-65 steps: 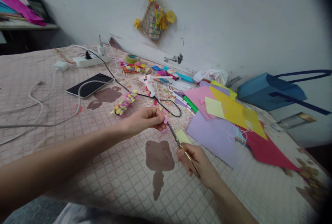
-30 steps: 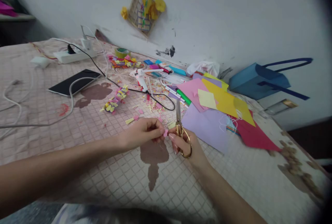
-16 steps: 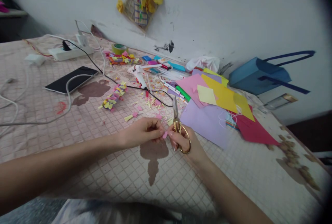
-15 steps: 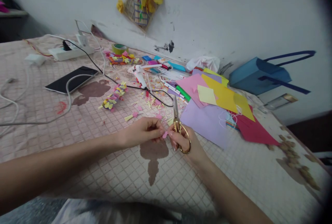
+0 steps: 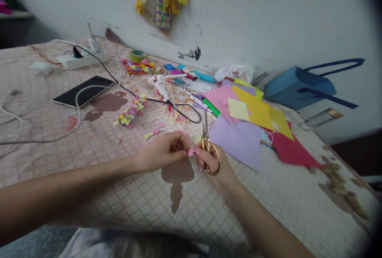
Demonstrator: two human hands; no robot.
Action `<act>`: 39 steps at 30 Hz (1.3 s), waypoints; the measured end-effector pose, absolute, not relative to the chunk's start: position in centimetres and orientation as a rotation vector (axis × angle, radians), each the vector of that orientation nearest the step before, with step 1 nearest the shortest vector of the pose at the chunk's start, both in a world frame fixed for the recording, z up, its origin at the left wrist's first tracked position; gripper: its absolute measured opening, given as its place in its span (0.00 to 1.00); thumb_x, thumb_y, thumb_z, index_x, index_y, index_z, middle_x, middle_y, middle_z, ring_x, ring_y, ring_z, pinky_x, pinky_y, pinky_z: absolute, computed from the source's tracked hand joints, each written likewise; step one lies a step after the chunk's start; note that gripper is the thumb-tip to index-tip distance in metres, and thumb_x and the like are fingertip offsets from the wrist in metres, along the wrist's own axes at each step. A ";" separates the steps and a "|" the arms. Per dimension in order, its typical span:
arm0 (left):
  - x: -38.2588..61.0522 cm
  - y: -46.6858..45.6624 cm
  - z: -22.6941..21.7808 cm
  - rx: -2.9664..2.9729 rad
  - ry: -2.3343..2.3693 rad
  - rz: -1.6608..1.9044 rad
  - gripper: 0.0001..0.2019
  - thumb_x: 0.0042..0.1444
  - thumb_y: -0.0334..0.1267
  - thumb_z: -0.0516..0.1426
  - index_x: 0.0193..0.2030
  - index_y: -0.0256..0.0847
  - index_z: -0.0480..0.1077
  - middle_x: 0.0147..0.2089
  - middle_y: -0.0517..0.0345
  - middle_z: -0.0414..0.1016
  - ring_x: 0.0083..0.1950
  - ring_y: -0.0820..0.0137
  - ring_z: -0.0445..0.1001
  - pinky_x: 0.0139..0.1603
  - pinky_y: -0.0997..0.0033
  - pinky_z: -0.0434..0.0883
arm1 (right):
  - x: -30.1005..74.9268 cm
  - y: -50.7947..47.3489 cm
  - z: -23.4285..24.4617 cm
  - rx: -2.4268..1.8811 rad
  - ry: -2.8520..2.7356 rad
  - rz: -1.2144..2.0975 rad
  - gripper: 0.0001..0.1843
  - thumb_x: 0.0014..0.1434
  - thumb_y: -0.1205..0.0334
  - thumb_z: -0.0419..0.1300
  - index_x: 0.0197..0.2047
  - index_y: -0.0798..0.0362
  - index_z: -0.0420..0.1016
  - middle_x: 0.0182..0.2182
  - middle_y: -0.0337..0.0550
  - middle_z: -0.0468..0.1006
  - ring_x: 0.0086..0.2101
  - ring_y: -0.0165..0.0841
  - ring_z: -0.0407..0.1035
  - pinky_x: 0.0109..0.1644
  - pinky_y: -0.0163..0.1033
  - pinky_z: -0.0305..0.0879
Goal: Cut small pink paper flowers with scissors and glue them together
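Above the near part of the table, a small pink paper piece (image 5: 191, 152) sits between the fingertips of both hands. My left hand (image 5: 167, 150) is closed, with thumb and fingers pinched at the piece's left edge. Gold-handled scissors (image 5: 205, 140) are held in my right hand (image 5: 213, 162), blades pointing up and away from me. The thumb and forefinger of that hand also meet the right side of the pink piece. Just beyond my left hand lie small pink and yellow paper cutouts (image 5: 152, 133). Farther off is a strip of paper flowers (image 5: 131, 110).
A hot glue gun (image 5: 161, 86) with its black cable stands among paper scraps. Coloured paper sheets (image 5: 238, 142) and markers (image 5: 211, 106) lie to the right, near a blue bag (image 5: 298, 86). A tablet (image 5: 82, 90) and a power strip (image 5: 82, 59) are on the left.
My left fingers have loosened and shifted slightly at the pink piece, which shows a bit more. The scissors have moved slightly to the right with my right hand.
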State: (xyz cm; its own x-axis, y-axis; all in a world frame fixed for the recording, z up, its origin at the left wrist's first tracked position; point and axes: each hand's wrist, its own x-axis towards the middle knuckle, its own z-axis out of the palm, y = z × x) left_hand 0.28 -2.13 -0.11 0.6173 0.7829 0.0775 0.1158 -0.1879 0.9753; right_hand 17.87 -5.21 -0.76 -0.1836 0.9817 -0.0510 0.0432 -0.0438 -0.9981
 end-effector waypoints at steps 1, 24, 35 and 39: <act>0.3 -2.3 0.0 1.820 0.769 0.787 0.04 0.53 0.35 0.54 0.35 0.37 0.66 0.35 0.57 0.69 0.34 0.73 0.68 0.36 0.73 0.67 | 17.8 -5.2 -0.8 -1.166 -1.320 1.381 0.08 0.54 0.62 0.55 0.26 0.55 0.66 0.14 0.31 0.60 0.16 0.23 0.55 0.20 0.30 0.50; -1.0 0.5 0.5 1.040 0.746 0.733 0.08 0.47 0.35 0.61 0.29 0.32 0.68 0.32 0.54 0.75 0.33 0.75 0.73 0.38 0.73 0.69 | 19.0 -5.7 -0.1 -1.128 -1.333 1.710 0.25 0.59 0.44 0.46 0.25 0.56 0.69 0.12 0.31 0.56 0.13 0.23 0.51 0.17 0.30 0.49; -2.6 2.0 1.0 1.050 0.679 0.471 0.04 0.45 0.30 0.61 0.28 0.33 0.71 0.31 0.55 0.78 0.31 0.75 0.76 0.36 0.75 0.72 | 21.7 -5.3 0.9 -1.383 -1.950 1.493 0.18 0.56 0.50 0.53 0.24 0.55 0.66 0.14 0.31 0.54 0.16 0.23 0.49 0.17 0.29 0.45; -2.7 2.0 1.1 1.070 0.671 0.413 0.02 0.45 0.30 0.61 0.27 0.34 0.71 0.29 0.55 0.78 0.30 0.75 0.76 0.35 0.75 0.72 | 22.0 -5.3 1.4 -1.395 -2.069 1.448 0.18 0.55 0.51 0.55 0.22 0.55 0.65 0.15 0.31 0.53 0.16 0.23 0.48 0.16 0.29 0.41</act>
